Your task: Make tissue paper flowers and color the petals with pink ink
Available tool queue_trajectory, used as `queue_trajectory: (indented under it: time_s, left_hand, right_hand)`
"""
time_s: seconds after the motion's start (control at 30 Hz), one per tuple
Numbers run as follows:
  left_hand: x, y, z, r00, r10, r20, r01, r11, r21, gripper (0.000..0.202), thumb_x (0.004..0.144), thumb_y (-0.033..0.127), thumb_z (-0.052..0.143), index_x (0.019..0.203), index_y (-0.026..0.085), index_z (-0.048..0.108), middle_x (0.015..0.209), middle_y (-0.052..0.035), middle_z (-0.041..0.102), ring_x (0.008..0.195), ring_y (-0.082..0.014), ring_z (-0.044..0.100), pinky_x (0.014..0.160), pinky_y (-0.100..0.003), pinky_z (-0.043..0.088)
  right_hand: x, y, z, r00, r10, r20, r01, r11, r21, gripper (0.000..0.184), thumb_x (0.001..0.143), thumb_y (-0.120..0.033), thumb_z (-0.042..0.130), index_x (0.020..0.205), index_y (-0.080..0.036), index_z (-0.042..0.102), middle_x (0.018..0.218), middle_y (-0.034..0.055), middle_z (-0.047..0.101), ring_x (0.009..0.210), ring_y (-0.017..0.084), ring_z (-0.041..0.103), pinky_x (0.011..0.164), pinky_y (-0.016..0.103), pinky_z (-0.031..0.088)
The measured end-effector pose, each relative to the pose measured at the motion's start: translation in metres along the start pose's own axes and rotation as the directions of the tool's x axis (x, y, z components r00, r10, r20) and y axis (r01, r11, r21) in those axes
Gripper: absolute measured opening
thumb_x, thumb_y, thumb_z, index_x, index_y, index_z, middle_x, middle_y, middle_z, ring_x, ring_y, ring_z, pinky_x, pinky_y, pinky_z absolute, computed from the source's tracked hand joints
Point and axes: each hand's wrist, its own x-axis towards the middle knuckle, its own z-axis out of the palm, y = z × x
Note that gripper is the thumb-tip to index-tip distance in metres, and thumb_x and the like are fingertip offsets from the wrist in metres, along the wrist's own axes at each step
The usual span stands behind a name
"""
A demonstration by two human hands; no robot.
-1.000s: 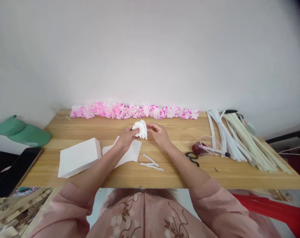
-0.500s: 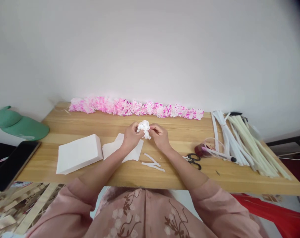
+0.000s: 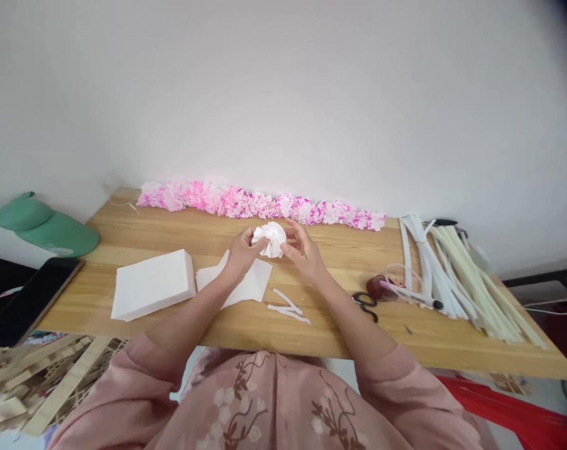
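Observation:
A crumpled, ruffled white paper flower (image 3: 274,236) is held up over the middle of the wooden table. My left hand (image 3: 243,251) grips it from the left, the thumb across its front. From the right, my right hand (image 3: 306,253) curves around its edge, thumb low and fingers higher up. Below my left wrist lie flat white paper sheets (image 3: 250,284), partly hidden by the forearm. Two or so thin white strips (image 3: 289,310) rest between my forearms. Black-handled scissors (image 3: 366,300) lie beside my right forearm, which covers their blades.
A row of pink-and-white ruffled paper flowers (image 3: 227,199) runs along the wall. White paper stack (image 3: 154,284), green visor cap (image 3: 53,228) and black phone (image 3: 34,300) are on the left. To the right are a dark red pot (image 3: 379,287), white strips (image 3: 428,262) and cream strips (image 3: 475,281).
The white paper has opened from a tight crumple into a rounder, fuller flower. My right hand has gone from pinching its edge to curving around it with fingers more spread.

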Motion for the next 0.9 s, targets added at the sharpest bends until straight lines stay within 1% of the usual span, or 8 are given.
queue_trajectory:
  time_s: [0.13, 0.23, 0.4, 0.53, 0.63, 0.73, 0.83, 0.9]
  left_hand:
    - [-0.001, -0.002, 0.002, 0.998, 0.059, 0.013, -0.060, 0.995, 0.080, 0.015, 0.076, 0.029, 0.063, 0.085, 0.018, 0.057, 0.077, 0.0022, 0.059, 0.071, -0.0124, 0.055, 0.064, -0.023, 0.042]
    - [-0.003, -0.005, 0.005, 0.994, 0.090, 0.055, -0.097, 0.988, 0.124, 0.016, 0.078, 0.029, 0.061, 0.088, 0.018, 0.059, 0.082, 0.0007, 0.063, 0.075, -0.0139, 0.057, 0.069, -0.024, 0.044]
    - [-0.007, -0.003, 0.006, 0.983, 0.052, 0.174, -0.045, 0.998, -0.048, 0.028, 0.085, 0.042, 0.057, 0.097, 0.017, 0.061, 0.092, -0.0035, 0.067, 0.083, -0.0164, 0.062, 0.077, -0.027, 0.048]
    - [-0.008, 0.004, 0.004, 0.986, -0.008, 0.165, 0.030, 0.991, -0.132, 0.041, 0.090, 0.053, 0.047, 0.100, 0.016, 0.063, 0.084, -0.0052, 0.068, 0.076, -0.0177, 0.064, 0.077, -0.031, 0.050]
    - [-0.008, 0.007, 0.002, 0.983, -0.030, 0.180, 0.046, 0.995, -0.088, 0.045, 0.089, 0.056, 0.046, 0.089, 0.016, 0.066, 0.077, -0.0057, 0.067, 0.071, -0.0179, 0.064, 0.073, -0.031, 0.050]
    - [-0.009, 0.008, 0.002, 0.969, -0.002, 0.245, -0.011, 0.999, 0.048, 0.045, 0.086, 0.057, 0.051, 0.070, 0.017, 0.064, 0.071, -0.0040, 0.065, 0.070, -0.0168, 0.060, 0.070, -0.028, 0.048]
    - [-0.011, 0.009, 0.002, 0.943, 0.013, 0.331, -0.058, 0.990, 0.126, 0.040, 0.083, 0.053, 0.057, 0.065, 0.018, 0.061, 0.067, -0.0016, 0.062, 0.069, -0.0156, 0.059, 0.069, -0.026, 0.046]
    - [-0.013, 0.009, 0.003, 0.934, 0.009, 0.357, -0.068, 0.986, 0.153, 0.037, 0.083, 0.050, 0.058, 0.065, 0.017, 0.060, 0.067, -0.0013, 0.062, 0.069, -0.0148, 0.058, 0.069, -0.025, 0.045]
  right_hand:
    - [-0.002, -0.008, 0.007, 1.000, 0.004, 0.017, -0.002, 0.990, -0.144, 0.073, 0.081, -0.042, 0.065, 0.145, -0.027, 0.035, 0.129, 0.0096, 0.060, 0.107, 0.023, 0.061, 0.087, 0.038, 0.053]
    - [-0.003, -0.009, 0.009, 0.999, 0.030, -0.027, -0.036, 0.972, -0.232, 0.070, 0.080, -0.038, 0.065, 0.144, -0.025, 0.039, 0.127, 0.0099, 0.061, 0.101, 0.023, 0.062, 0.084, 0.038, 0.052]
    - [-0.001, 0.000, 0.006, 0.983, 0.063, -0.170, -0.109, 0.954, -0.278, 0.054, 0.082, -0.031, 0.058, 0.136, -0.024, 0.050, 0.098, 0.0037, 0.069, 0.071, 0.017, 0.059, 0.071, 0.032, 0.050]
    - [0.001, 0.006, 0.004, 0.964, 0.069, -0.257, -0.131, 0.964, -0.232, 0.051, 0.082, -0.030, 0.058, 0.132, -0.024, 0.053, 0.088, 0.0012, 0.067, 0.066, 0.015, 0.057, 0.064, 0.029, 0.047]
    - [0.002, 0.007, 0.002, 0.955, 0.052, -0.292, -0.118, 0.969, -0.215, 0.050, 0.082, -0.030, 0.057, 0.131, -0.024, 0.054, 0.090, 0.0017, 0.068, 0.067, 0.015, 0.057, 0.066, 0.028, 0.047]
    - [0.002, 0.006, 0.000, 0.946, 0.034, -0.322, -0.112, 0.967, -0.228, 0.049, 0.082, -0.031, 0.057, 0.131, -0.025, 0.054, 0.096, 0.0027, 0.069, 0.069, 0.015, 0.058, 0.070, 0.029, 0.048]
    - [0.002, 0.005, -0.001, 0.943, 0.020, -0.331, -0.111, 0.959, -0.259, 0.047, 0.082, -0.030, 0.056, 0.129, -0.025, 0.055, 0.099, 0.0033, 0.070, 0.075, 0.017, 0.061, 0.075, 0.032, 0.049]
    - [0.002, 0.004, -0.001, 0.944, 0.009, -0.329, -0.105, 0.956, -0.275, 0.046, 0.082, -0.029, 0.056, 0.128, -0.025, 0.056, 0.103, 0.0039, 0.070, 0.082, 0.019, 0.063, 0.080, 0.033, 0.050]
